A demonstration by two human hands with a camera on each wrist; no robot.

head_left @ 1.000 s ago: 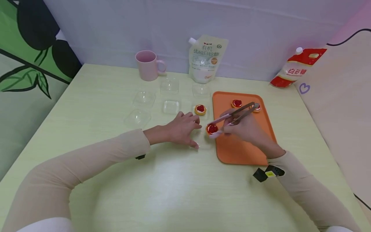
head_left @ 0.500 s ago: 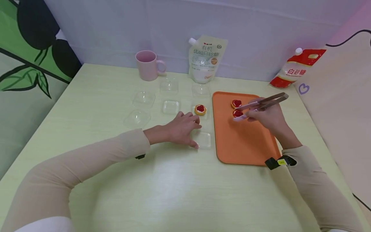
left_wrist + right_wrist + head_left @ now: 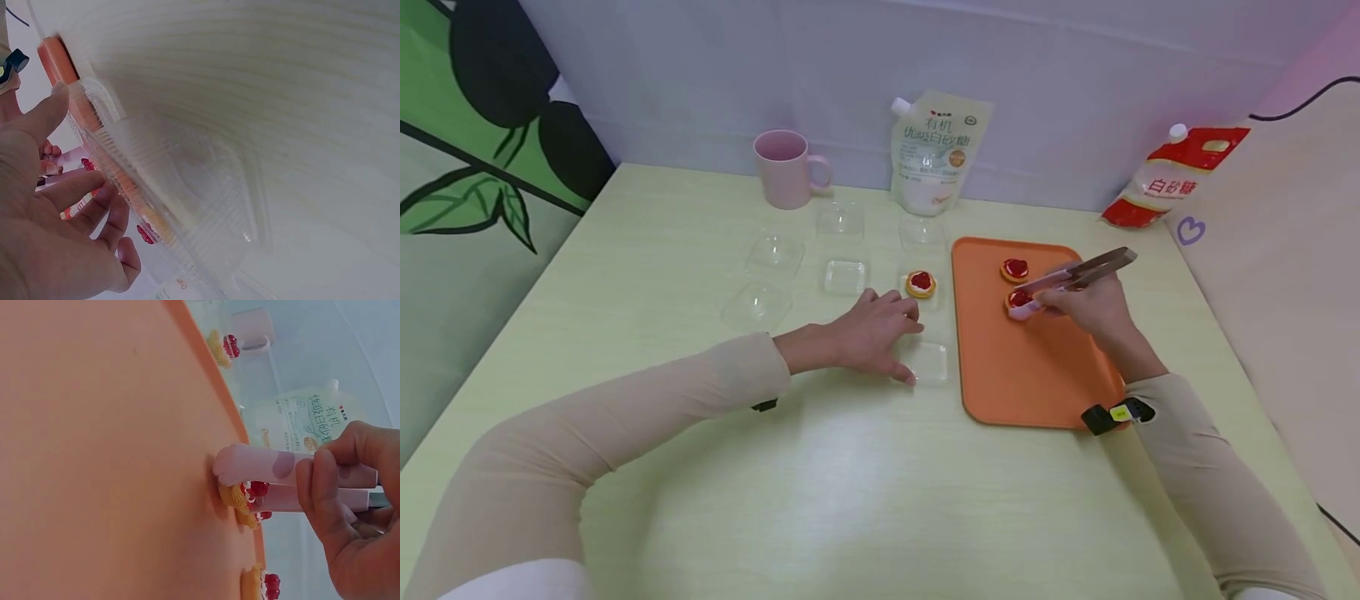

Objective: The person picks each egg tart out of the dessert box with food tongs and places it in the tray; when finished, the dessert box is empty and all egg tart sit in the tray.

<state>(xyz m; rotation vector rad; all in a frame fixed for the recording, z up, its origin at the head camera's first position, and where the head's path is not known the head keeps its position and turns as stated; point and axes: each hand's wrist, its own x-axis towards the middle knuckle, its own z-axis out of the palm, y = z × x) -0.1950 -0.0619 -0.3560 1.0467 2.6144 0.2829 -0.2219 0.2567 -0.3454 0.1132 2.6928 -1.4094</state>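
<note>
My right hand point(image 3: 1093, 304) grips pink-tipped metal tongs point(image 3: 1101, 268). Their tips stand on either side of a small fruit tart point(image 3: 236, 495) with red topping, at the surface of the orange tray point(image 3: 1026, 387). A second tart point(image 3: 1015, 269) lies just behind it; a third tart point(image 3: 253, 587), seen in the right wrist view, is hidden in the head view. My left hand point(image 3: 872, 333) has its fingers spread beside a clear plastic box point(image 3: 927, 363), the thumb tip at its edge. Another tart point(image 3: 921, 284) sits in a clear box farther back.
Several clear plastic boxes and lids point(image 3: 845, 277) stand left of the tray. Along the back wall are a pink mug point(image 3: 784, 171), a white spouted pouch point(image 3: 936, 158) and a red-and-white pouch point(image 3: 1172, 179).
The tongs have carried a tart from above the near clear box rightward to the tray. In the last half second they have dipped slightly. My left hand has stayed put.
</note>
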